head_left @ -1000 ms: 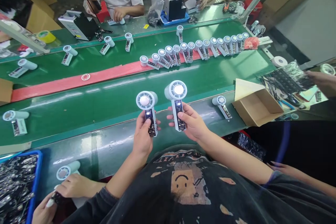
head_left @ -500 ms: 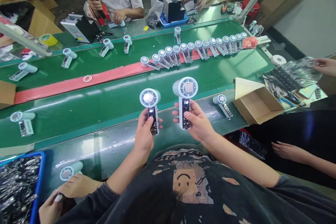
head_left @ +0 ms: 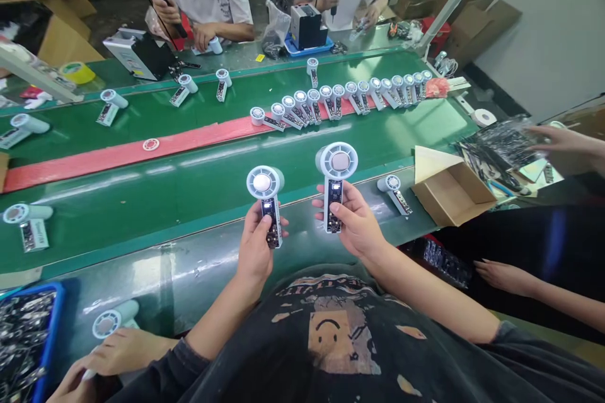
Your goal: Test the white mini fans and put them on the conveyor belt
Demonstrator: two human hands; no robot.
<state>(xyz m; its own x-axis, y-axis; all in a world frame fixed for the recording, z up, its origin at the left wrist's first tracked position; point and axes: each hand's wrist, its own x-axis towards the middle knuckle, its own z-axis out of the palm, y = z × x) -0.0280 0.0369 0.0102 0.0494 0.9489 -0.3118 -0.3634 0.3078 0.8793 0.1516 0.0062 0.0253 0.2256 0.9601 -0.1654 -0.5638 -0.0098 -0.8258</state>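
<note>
My left hand (head_left: 258, 242) is closed around the handle of a light blue handheld fan (head_left: 263, 183), its thumb on the exposed circuit board. In my right hand (head_left: 354, 214) is a second handheld fan (head_left: 339, 161), also upright, with the thumb pressed on its board. Both fans face me, and a small light glows on each board. The left fan has a shiny round centre; the right one's centre is duller and squarish. Both are held above the near edge of the green conveyor belt (head_left: 189, 195).
A row of similar fans (head_left: 326, 101) lies along a red strip (head_left: 198, 135) on the belt. An open cardboard box (head_left: 456, 192) and a lone fan (head_left: 394, 192) sit at right. A blue bin of parts (head_left: 54, 327) stands lower left. Co-workers' hands (head_left: 120, 349) work nearby.
The view has shifted slightly, so the belt and its fans appear further left. Both my hands keep hold of their fans. Across the belt, a co-worker's hand has lifted a little.
</note>
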